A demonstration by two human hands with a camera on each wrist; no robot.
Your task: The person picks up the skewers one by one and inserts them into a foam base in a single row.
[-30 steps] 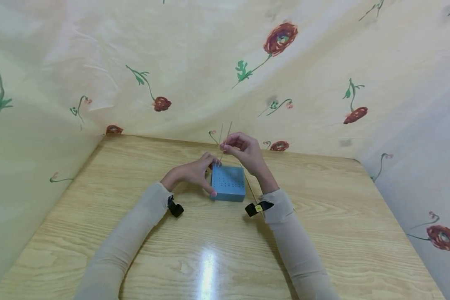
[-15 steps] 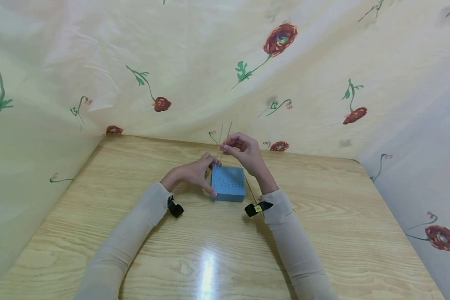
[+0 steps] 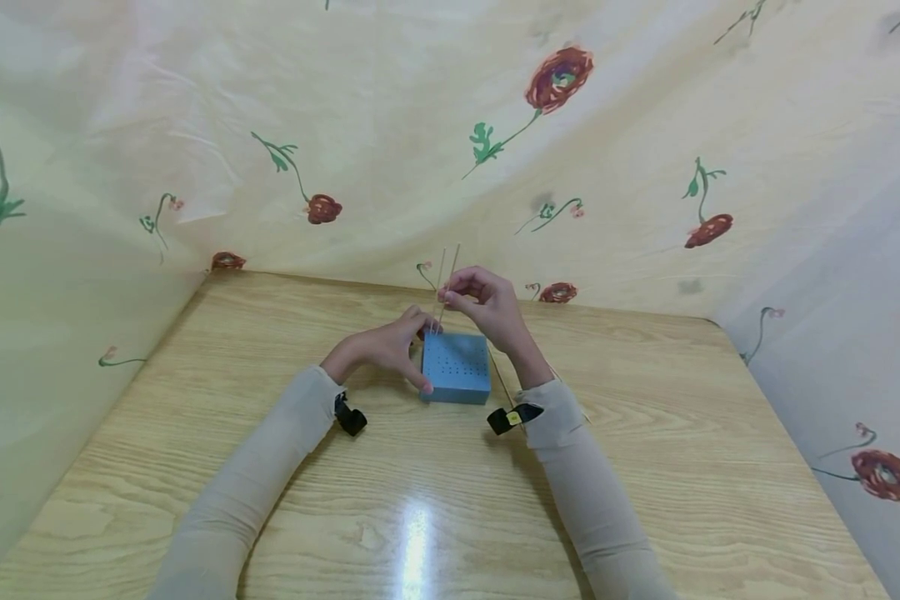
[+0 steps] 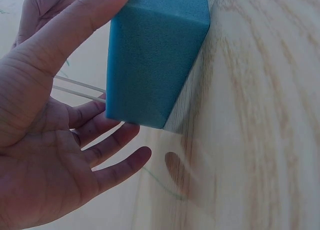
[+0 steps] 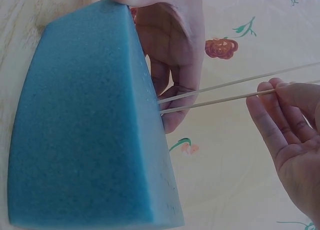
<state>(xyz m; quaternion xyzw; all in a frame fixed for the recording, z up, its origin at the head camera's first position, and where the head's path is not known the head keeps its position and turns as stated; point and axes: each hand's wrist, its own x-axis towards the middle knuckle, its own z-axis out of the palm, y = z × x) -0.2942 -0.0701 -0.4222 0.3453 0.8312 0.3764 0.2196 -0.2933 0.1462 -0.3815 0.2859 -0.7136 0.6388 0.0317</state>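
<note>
A blue foam block (image 3: 456,393) sits on a wood-grain table (image 3: 330,508), directly in front of a person and toward the far edge, its top face dotted with rows of small holes (image 3: 461,368). The person's left hand (image 3: 393,346) spans the block's left side: the thumb presses the near left corner while the fingers, spread apart, reach round to the far side, where some touch it. The little finger stands free in the left wrist view. This grip probably steadies the light block against shifting, and it leaves most of the top uncovered.

The right hand (image 3: 489,304) is raised above the far left corner, thumb and fingertips pinching a thin wooden stick (image 3: 454,262) partway up its length, likely for control over its angle. The stick leans slightly right, its lower end meeting the top face; how deep it goes cannot be told. Just beside it, a second, paler stick (image 3: 440,268) rises from the same corner. It passes close to the right hand, but seems to be held up by the block.

More thin sticks (image 3: 500,375) lie on the table to the block's right, partly hidden by the right forearm, a spot that seems within easy reach. A flower-patterned cloth (image 3: 390,125) hangs behind the table.
</note>
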